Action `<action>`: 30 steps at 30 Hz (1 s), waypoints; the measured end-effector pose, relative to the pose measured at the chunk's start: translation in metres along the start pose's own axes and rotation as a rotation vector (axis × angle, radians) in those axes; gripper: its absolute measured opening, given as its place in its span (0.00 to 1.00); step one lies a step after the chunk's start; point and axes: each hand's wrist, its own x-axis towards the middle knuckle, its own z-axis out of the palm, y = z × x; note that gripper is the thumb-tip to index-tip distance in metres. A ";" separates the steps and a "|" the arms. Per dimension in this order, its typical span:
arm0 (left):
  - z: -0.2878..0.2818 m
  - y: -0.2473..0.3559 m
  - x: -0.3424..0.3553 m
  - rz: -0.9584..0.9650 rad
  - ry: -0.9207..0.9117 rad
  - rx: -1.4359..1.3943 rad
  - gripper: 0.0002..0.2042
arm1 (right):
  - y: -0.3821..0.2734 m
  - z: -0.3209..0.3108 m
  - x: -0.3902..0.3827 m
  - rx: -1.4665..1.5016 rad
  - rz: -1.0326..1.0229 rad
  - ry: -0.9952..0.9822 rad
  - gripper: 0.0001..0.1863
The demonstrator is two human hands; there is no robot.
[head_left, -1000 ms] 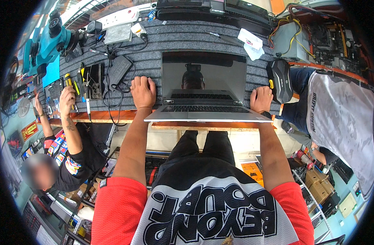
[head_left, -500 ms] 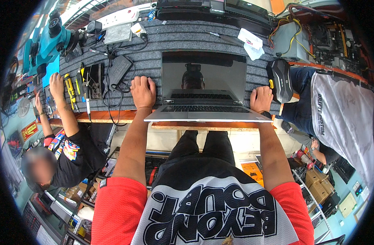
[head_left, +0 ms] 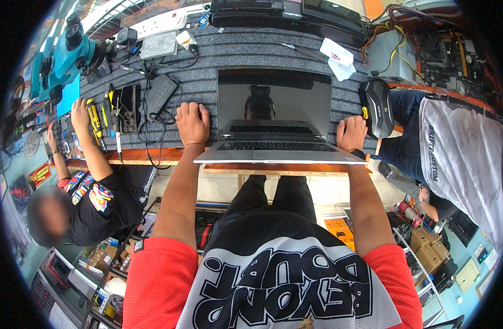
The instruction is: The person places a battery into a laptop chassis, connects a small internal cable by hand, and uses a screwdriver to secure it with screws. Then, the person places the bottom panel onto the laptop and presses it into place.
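A silver laptop (head_left: 273, 156) stands unfolded on the ribbed grey mat in front of me, its dark screen (head_left: 273, 98) upright and reflecting a head. To its left, my left hand (head_left: 192, 124) rests on the mat with fingers curled in, holding nothing. My right hand (head_left: 351, 133) lies to the laptop's right, also curled, with a ring on one finger and nothing visible in it. A black-and-grey computer mouse-shaped case (head_left: 378, 108) sits just beyond it. Left of my left hand is a black power adapter (head_left: 161, 93) with its cable.
A co-worker's hand (head_left: 80, 115) is beside a yellow tool (head_left: 94, 118) at the left, near a teal microscope (head_left: 70, 52). A slim pointed tool (head_left: 302, 51) and white papers (head_left: 337, 57) lie behind the laptop. Another person in a white shirt (head_left: 460, 148) is at right.
The co-worker's nearer hand has shifted right toward the yellow tool, and their head and body have moved slightly. My hands and the laptop stay put.
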 end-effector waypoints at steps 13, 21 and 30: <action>0.001 -0.001 0.000 -0.002 -0.003 0.007 0.08 | -0.001 -0.001 0.001 -0.013 0.001 -0.008 0.09; 0.000 0.000 0.000 -0.003 -0.004 0.006 0.08 | 0.001 0.001 0.000 -0.004 0.003 -0.010 0.10; 0.001 0.000 0.000 -0.001 0.001 0.007 0.08 | -0.001 -0.001 0.001 0.011 -0.002 -0.003 0.09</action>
